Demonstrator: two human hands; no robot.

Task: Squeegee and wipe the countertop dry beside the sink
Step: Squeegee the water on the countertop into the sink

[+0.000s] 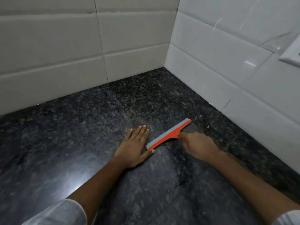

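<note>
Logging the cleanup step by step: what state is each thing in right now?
Squeegee: lying blade-down on the countertop, handle held.
Right hand: closed around the squeegee handle.
Left hand: open, flat on the countertop, thumb touching the blade's near end.
Countertop: dark granite, glossy.

**A tiled corner in dim light**

We saw two walls meeting in a corner ahead of us. The back wall point(53, 51) was clad in long, off-white rectangular tiles with dark grout lines. The right-hand wall point(215, 51) carried glossier white tiles that caught streaks of reflected light. A white switch plate point(291, 56) was fixed to it at the right edge. The light was dim and cool.
</note>
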